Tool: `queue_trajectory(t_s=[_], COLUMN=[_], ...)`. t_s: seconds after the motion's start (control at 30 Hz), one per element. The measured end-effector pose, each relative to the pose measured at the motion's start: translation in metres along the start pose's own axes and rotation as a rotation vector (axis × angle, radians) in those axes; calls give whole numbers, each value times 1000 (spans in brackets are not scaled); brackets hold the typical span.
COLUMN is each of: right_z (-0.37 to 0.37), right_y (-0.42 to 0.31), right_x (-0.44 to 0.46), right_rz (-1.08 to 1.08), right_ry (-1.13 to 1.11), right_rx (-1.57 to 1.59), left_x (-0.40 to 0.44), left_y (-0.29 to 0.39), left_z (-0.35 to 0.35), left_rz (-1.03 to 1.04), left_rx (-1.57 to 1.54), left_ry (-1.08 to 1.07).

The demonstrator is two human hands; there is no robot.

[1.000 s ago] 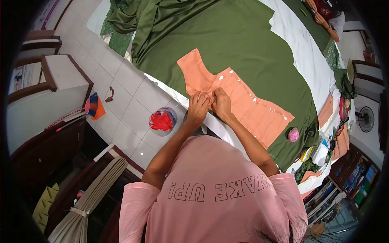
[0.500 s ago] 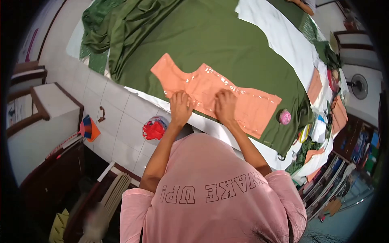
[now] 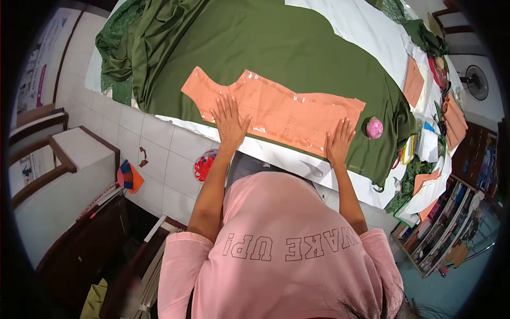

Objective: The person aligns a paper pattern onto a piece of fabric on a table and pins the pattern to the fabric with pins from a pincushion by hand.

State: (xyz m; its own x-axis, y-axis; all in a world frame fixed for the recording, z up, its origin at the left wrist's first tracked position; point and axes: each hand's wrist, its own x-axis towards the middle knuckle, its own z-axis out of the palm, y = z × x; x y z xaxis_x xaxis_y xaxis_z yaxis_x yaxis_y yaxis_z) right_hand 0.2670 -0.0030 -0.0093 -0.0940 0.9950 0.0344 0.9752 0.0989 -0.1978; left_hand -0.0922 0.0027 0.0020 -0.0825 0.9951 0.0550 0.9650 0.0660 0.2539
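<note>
An orange bodice-shaped sewing pattern with shiny tape along its edges lies flat on green fabric. My left hand rests on the pattern near its curved neck end, fingers spread. My right hand lies flat at the pattern's lower right corner, fingers stretched out and partly over its edge. Neither hand holds anything. A round pink pincushion sits on the fabric to the right of the pattern.
The green fabric is bunched at the table's left end. Folded orange pattern pieces, papers and dark green lace crowd the right side of the white table. A bucket with red material stands on the floor below. A fan stands at far right.
My hands have moved apart and flattened from curled fingers; the right one slid right to the pattern's lower corner. The pattern lies flatter, with fewer glints. The view has shifted slightly.
</note>
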Motion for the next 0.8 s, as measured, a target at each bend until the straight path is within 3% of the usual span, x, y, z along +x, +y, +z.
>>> queue_trajectory(t_s=[0.33,0.43,0.53,0.7,0.8], right_z=[2,3,-1,-10,-4], right_y=[0,2,-1,-27,-73], right_x=[0,1,3,14,23], right_rz=[-26,-26,22,87,1], right_ry=[47,53,-35,-108,-73], right_rx=[-5,-20,-49,-106,34], left_x=[-2,3,9,22,25], left_y=[-6,-11,-19,-29,-32], left_z=[5,5,6,2,4], left_rz=[-39,-71,-69,28,37], left_rx=[11,-73,-40,-32,-53], left_ry=[85,8,27,61,53])
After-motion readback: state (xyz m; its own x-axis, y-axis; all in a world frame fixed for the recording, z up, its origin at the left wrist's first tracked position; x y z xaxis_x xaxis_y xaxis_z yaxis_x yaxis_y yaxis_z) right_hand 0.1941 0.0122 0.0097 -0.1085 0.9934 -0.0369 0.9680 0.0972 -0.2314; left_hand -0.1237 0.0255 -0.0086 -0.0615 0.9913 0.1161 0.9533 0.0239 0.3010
